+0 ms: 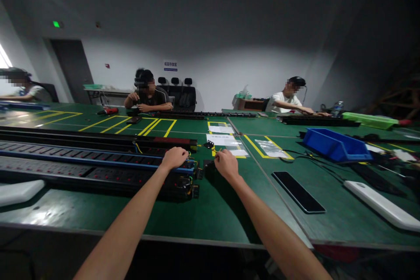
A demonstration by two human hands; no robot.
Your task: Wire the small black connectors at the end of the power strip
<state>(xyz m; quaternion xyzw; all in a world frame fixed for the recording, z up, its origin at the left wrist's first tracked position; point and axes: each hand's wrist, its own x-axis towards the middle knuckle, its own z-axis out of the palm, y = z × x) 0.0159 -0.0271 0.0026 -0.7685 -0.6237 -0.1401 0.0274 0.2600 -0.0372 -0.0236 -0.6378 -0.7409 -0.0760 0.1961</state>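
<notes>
Blue-edged black strip (88,155) ends under half-curled left hand (175,158); right hand (227,164) curled just beyond that end. Can't tell either's grip.

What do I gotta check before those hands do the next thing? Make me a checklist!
1. Left hand at the right end of the blue-edged black strip: ok.
2. Right hand gripping something: cannot tell; its curled fingers hide it.
3. Yellow wire plugged in: cannot tell, too small.
4. Paper sheets well away from the right hand: not ok, they lie just beyond it.
5. Phone apart from both hands: ok.
6. Blue bin upright: ok.
</notes>
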